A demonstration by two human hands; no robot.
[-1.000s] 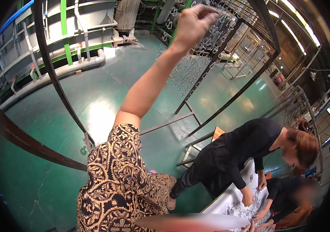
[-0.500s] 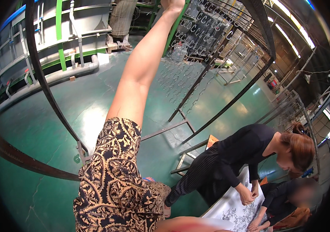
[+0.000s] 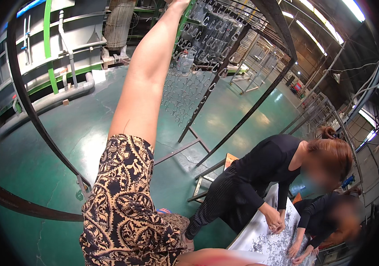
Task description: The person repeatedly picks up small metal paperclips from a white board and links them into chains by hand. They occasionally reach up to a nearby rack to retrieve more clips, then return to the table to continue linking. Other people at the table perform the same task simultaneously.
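My left arm [image 3: 140, 88], in a black and tan patterned sleeve [image 3: 127, 168], is raised and stretched away to the top edge. Only a sliver of my left hand [image 3: 177, 2] shows there; its fingers are cut off, so any hold is hidden. Close to that hand hang rows of C-shaped metal hooks [image 3: 207, 20], with chain-like strands of hooks [image 3: 182, 95] lower down beside the dark metal frame [image 3: 218, 80]. My right hand is out of sight. A blurred skin-coloured and red shape [image 3: 216, 258] at the bottom edge cannot be made out.
At the right, a co-worker in black [image 3: 265, 164] bends over a white table [image 3: 253, 224] strewn with small dark pieces; another person [image 3: 318, 221] works beside. Curved dark bars [image 3: 43, 119] stand left. Pipes [image 3: 72, 88] run behind; a stool [image 3: 229, 160] stands near the co-worker.
The view has shifted, so the surroundings and my raised arm sit further left in the picture. The co-worker's hands have come closer together over the table.
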